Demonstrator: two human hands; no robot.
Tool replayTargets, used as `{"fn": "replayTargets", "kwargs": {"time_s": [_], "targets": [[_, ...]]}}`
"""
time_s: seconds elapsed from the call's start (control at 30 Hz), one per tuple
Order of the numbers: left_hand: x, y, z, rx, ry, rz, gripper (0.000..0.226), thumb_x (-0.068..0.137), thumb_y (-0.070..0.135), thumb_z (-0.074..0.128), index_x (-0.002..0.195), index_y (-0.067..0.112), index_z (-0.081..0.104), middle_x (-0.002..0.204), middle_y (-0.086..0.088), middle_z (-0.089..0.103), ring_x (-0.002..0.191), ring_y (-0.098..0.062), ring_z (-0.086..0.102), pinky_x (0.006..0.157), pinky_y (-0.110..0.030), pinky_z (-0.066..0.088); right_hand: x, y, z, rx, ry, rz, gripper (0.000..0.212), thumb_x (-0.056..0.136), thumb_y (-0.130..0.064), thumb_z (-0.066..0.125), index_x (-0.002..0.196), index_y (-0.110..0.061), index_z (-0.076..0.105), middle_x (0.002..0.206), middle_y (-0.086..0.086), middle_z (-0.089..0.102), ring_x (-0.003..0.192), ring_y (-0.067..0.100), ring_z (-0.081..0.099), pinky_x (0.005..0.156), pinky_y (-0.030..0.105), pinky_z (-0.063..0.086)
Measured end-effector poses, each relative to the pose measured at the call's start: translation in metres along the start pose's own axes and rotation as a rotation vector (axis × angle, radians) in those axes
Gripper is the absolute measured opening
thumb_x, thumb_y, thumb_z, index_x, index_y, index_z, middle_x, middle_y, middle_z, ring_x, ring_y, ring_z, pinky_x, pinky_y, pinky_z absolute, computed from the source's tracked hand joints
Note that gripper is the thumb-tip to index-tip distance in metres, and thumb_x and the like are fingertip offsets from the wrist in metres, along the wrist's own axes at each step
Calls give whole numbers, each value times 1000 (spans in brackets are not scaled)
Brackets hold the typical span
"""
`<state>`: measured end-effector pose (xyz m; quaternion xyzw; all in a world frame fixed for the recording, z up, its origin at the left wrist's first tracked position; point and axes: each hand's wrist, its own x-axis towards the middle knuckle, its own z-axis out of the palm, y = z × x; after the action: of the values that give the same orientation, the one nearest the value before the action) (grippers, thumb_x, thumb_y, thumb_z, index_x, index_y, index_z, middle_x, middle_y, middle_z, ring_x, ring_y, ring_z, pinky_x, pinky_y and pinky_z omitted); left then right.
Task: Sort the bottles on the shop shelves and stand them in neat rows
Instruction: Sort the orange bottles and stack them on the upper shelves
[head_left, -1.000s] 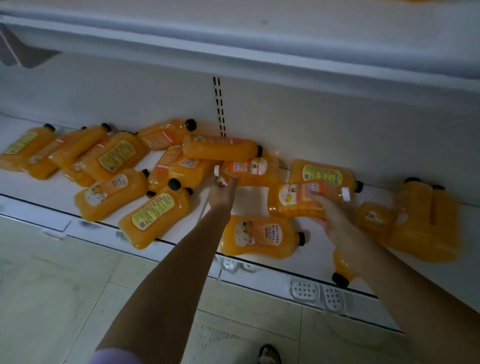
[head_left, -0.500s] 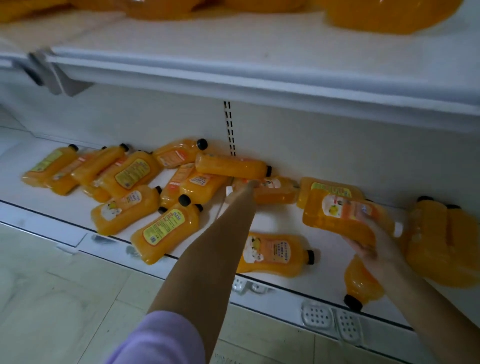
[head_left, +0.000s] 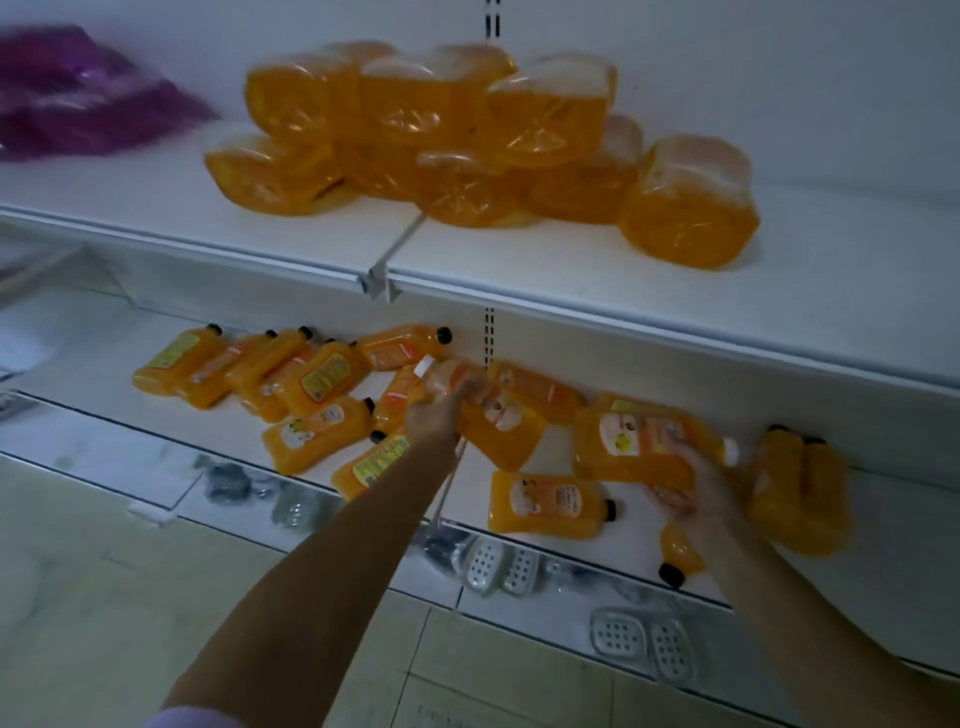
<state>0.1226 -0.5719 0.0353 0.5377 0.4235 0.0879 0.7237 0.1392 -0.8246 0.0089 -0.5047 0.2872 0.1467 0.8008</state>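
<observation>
A person is reaching both bare arms down toward the lower shelf (head_left: 93, 410) of a white shop unit, where orange bottles are lying in disorder. The left hand (head_left: 435, 415) is curling its fingers round the neck end of a white-capped bottle (head_left: 501, 423), which is tilting with its cap toward the upper left; whether it is clear of the bottles beneath, I cannot tell. The right hand (head_left: 687, 486) is gripping a second white-capped bottle (head_left: 636, 441) from below, label facing out and cap pointing right, just beside a pair of black-capped bottles (head_left: 800, 488) that are standing upright against the back wall. Between the two arms a flat bottle (head_left: 550, 503) is lying on its back with its black cap to the right. Under the right wrist another bottle (head_left: 678, 553) is hanging cap-down over the shelf's front edge. To the left, a heap of bottles (head_left: 311, 379) is sprawling across one another, black caps mostly toward the back. On the upper shelf (head_left: 545, 265) a blurred pile of orange bottles (head_left: 467, 140) is showing its bases, with purple packs (head_left: 78, 93) at the far left. White soap dishes (head_left: 498, 566) are sitting on the low ledge below, above a tiled floor (head_left: 104, 597).
</observation>
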Motion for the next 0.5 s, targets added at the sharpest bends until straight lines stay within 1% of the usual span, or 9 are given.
{"fn": "replayTargets", "kwargs": {"time_s": [0.03,0.1,0.17,0.23,0.33,0.4,0.43,0.47,0.5], "targets": [[-6,3,-15,-24,-9,32,61,72,33,77,121,8,51,104,-10,63,87,-23,62,71,-34,53,-4,3,6,-18,-15,-42,42,81,-22,72,119,-16,54,111,7,60,102,21,55,85,32,48],[-20,12,-44,-17,-30,92,67,73,37,75,127,9,48,115,-11,62,95,-25,62,75,-37,53,-34,6,27,-90,-37,-95,48,82,-24,71,125,-15,53,117,6,60,100,21,59,78,31,50],[-29,19,-79,-19,-35,124,63,80,36,69,131,11,43,117,-7,57,91,-22,58,76,-37,50,-56,21,45,-164,-85,-124,53,75,-27,76,121,-14,54,116,4,63,98,21,62,77,34,52],[-39,30,-114,-43,-22,162,61,84,38,64,135,14,39,113,-5,53,91,-22,56,76,-39,48,-71,39,64,-236,-109,-160,51,71,-28,80,115,-18,57,110,4,67,93,22,65,72,36,54],[-55,49,-170,-59,7,235,62,83,44,63,133,17,38,120,-8,54,97,-27,58,79,-44,51,-111,63,106,-402,-209,-273,59,68,-35,80,119,-25,53,108,6,68,91,25,68,80,45,57],[-63,66,-206,-83,-7,271,60,84,43,62,132,17,37,120,-10,56,97,-28,61,81,-44,53,-131,78,135,-508,-308,-329,70,66,-45,78,126,-29,47,114,4,65,95,24,67,82,45,56],[-67,75,-222,-71,-13,303,59,85,44,61,133,17,37,121,-11,57,98,-29,62,81,-45,53,-141,82,150,-554,-362,-362,69,68,-46,76,128,-29,47,116,3,64,97,22,66,82,42,56],[-73,85,-236,-49,-9,343,58,86,44,59,134,18,38,122,-13,57,97,-29,63,79,-44,54,-156,84,166,-586,-416,-419,59,74,-42,74,126,-28,49,116,3,63,97,21,65,81,39,56],[-78,95,-249,-25,-2,379,56,88,44,55,133,16,39,119,-14,59,94,-29,64,76,-42,54,-167,86,180,-607,-460,-462,44,80,-34,71,119,-29,52,114,3,63,96,21,65,80,36,56]]}}
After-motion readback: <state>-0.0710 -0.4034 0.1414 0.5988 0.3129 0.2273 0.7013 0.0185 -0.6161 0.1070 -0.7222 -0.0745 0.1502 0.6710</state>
